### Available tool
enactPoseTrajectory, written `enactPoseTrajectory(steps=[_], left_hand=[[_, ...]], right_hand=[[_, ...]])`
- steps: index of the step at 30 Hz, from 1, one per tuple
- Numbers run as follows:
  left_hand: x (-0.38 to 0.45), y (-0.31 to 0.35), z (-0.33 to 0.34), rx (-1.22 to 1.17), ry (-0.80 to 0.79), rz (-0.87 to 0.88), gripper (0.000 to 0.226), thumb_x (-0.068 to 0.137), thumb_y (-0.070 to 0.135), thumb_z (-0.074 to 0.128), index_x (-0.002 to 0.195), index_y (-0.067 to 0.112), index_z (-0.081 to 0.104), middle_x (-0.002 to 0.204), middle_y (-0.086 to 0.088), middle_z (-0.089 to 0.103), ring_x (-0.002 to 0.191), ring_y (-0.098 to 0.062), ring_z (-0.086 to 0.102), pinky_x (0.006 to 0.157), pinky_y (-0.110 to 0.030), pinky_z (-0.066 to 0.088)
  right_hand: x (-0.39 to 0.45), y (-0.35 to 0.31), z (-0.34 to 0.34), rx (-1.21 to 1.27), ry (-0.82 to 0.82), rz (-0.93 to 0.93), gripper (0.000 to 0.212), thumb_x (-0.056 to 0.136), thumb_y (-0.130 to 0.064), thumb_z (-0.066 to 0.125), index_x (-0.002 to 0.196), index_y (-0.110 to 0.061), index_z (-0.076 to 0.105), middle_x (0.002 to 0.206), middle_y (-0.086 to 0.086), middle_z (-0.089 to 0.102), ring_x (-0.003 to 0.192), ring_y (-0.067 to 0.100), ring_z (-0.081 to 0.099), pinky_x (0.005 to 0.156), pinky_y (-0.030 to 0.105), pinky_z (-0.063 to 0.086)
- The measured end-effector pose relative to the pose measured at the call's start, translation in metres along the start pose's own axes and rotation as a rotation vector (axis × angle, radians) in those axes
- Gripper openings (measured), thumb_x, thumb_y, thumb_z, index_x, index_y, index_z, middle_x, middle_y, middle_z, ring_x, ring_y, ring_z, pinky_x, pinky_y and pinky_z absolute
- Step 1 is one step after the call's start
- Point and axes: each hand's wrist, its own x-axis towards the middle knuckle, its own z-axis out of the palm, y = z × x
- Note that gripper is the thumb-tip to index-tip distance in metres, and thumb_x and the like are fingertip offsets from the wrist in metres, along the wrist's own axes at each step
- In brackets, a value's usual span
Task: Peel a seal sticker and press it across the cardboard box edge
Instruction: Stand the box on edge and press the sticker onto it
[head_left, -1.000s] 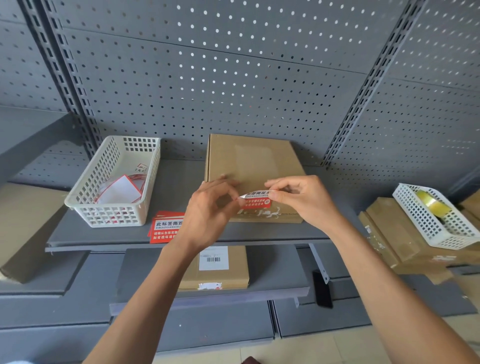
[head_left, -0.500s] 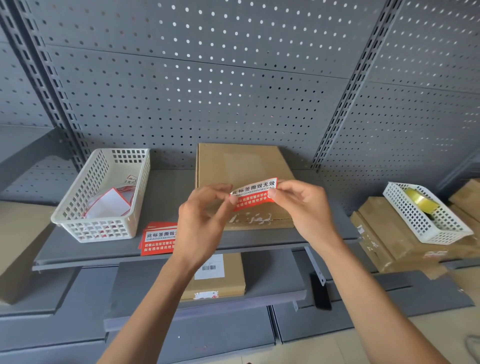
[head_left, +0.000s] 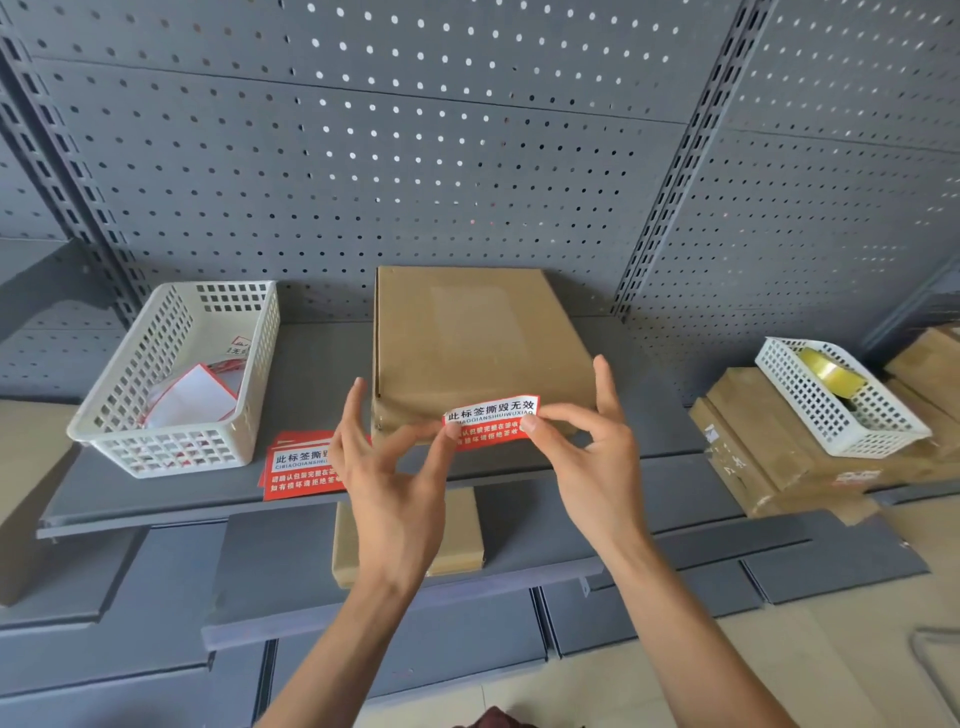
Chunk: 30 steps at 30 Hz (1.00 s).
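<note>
A cardboard box (head_left: 480, 343) lies flat on the grey shelf (head_left: 156, 493), spare stickers (head_left: 298, 467) at its eight o'clock. The seal sticker (head_left: 491, 421), edge-on a second ago, now faces up, stretched level just above the box's near edge. Left hand (head_left: 389, 467) and right hand (head_left: 587, 452) pinch its ends, remaining fingers spread, apparently ready to press down.

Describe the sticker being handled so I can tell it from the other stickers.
On the grey shelf, find the cardboard box at centre. At its near edge, the seal sticker is pinched between the left hand and right hand. Unlike the sticker stack lying flat beside the white basket, it is single and held.
</note>
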Motion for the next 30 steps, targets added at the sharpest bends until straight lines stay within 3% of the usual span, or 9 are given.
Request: enactPoseTrajectory(steps=[3, 5, 7, 11, 14, 16, 21, 27, 30], left_hand=[[-0.003, 0.000, 0.003, -0.054, -0.021, -0.035, 0.009, 0.083, 0.050, 0.074, 0.085, 0.042, 0.078, 0.161, 0.010, 0.030, 0.148, -0.012, 0.027, 0.111, -0.058, 0.036], [-0.004, 0.003, 0.005, -0.093, -0.024, -0.046, 0.008, 0.084, 0.047, 0.074, 0.084, 0.041, 0.078, 0.160, 0.013, 0.030, 0.148, -0.011, 0.029, 0.115, -0.054, 0.034], [-0.005, 0.005, 0.005, -0.131, -0.032, -0.059, 0.007, 0.085, 0.046, 0.074, 0.085, 0.041, 0.079, 0.161, 0.018, 0.027, 0.149, -0.008, 0.028, 0.119, -0.050, 0.031], [-0.005, 0.009, 0.006, -0.153, -0.046, -0.038, 0.003, 0.086, 0.040, 0.076, 0.084, 0.040, 0.078, 0.165, 0.016, 0.023, 0.151, -0.001, 0.023, 0.123, -0.046, 0.026], [-0.004, 0.018, 0.007, -0.150, -0.043, 0.004, 0.006, 0.088, 0.034, 0.075, 0.083, 0.038, 0.076, 0.166, 0.013, 0.023, 0.150, 0.007, 0.019, 0.124, -0.035, 0.022], [-0.002, 0.023, 0.007, -0.151, -0.049, 0.033, 0.007, 0.088, 0.033, 0.074, 0.084, 0.039, 0.076, 0.166, 0.012, 0.022, 0.149, 0.009, 0.017, 0.123, -0.028, 0.020], [0.010, 0.034, 0.009, -0.155, -0.040, 0.060, 0.007, 0.090, 0.033, 0.074, 0.083, 0.035, 0.076, 0.167, 0.014, 0.020, 0.150, 0.008, 0.016, 0.122, -0.027, 0.018], [0.029, 0.049, 0.018, -0.074, 0.052, 0.149, 0.012, 0.092, 0.038, 0.068, 0.084, 0.031, 0.073, 0.167, 0.009, 0.024, 0.152, -0.002, 0.021, 0.121, -0.049, 0.024], [0.040, 0.064, 0.023, -0.071, 0.089, 0.158, 0.015, 0.093, 0.037, 0.064, 0.079, 0.034, 0.068, 0.166, 0.007, 0.026, 0.153, -0.005, 0.022, 0.121, -0.052, 0.022]], right_hand=[[0.001, 0.001, 0.001, 0.005, 0.014, 0.011, 0.010, 0.088, -0.021, 0.076, 0.087, -0.030, 0.080, 0.169, -0.004, 0.013, 0.154, -0.001, 0.011, 0.119, 0.019, 0.023], [0.002, 0.001, 0.001, 0.030, 0.003, 0.023, 0.008, 0.089, -0.019, 0.075, 0.088, -0.025, 0.080, 0.169, -0.002, 0.014, 0.150, -0.010, 0.013, 0.105, 0.001, 0.022], [0.003, 0.001, 0.002, 0.036, -0.008, 0.027, 0.007, 0.089, -0.019, 0.075, 0.089, -0.023, 0.080, 0.168, -0.001, 0.016, 0.145, -0.019, 0.014, 0.100, -0.004, 0.021], [0.005, 0.001, 0.001, 0.046, -0.001, 0.010, 0.006, 0.089, -0.018, 0.075, 0.089, -0.022, 0.080, 0.168, 0.000, 0.019, 0.143, -0.021, 0.016, 0.104, 0.000, 0.024], [0.007, 0.000, 0.001, 0.059, -0.010, -0.004, 0.005, 0.088, -0.018, 0.076, 0.087, -0.022, 0.079, 0.168, -0.002, 0.020, 0.150, -0.010, 0.015, 0.121, 0.025, 0.025], [0.009, -0.002, 0.000, 0.064, -0.014, -0.011, 0.005, 0.088, -0.017, 0.076, 0.087, -0.021, 0.079, 0.167, -0.004, 0.023, 0.152, -0.006, 0.011, 0.125, 0.035, 0.022], [0.022, -0.014, -0.011, 0.072, -0.030, -0.065, 0.006, 0.089, -0.018, 0.075, 0.087, -0.023, 0.078, 0.165, -0.008, 0.028, 0.152, -0.005, 0.012, 0.125, 0.031, 0.019], [0.044, -0.030, -0.018, 0.034, -0.012, -0.140, 0.008, 0.090, -0.022, 0.073, 0.083, -0.026, 0.075, 0.163, -0.010, 0.032, 0.154, 0.002, 0.013, 0.121, 0.026, 0.016], [0.055, -0.038, -0.020, 0.024, -0.012, -0.165, 0.014, 0.094, -0.025, 0.068, 0.081, -0.022, 0.074, 0.163, -0.009, 0.032, 0.155, 0.006, 0.010, 0.118, 0.020, 0.015]])
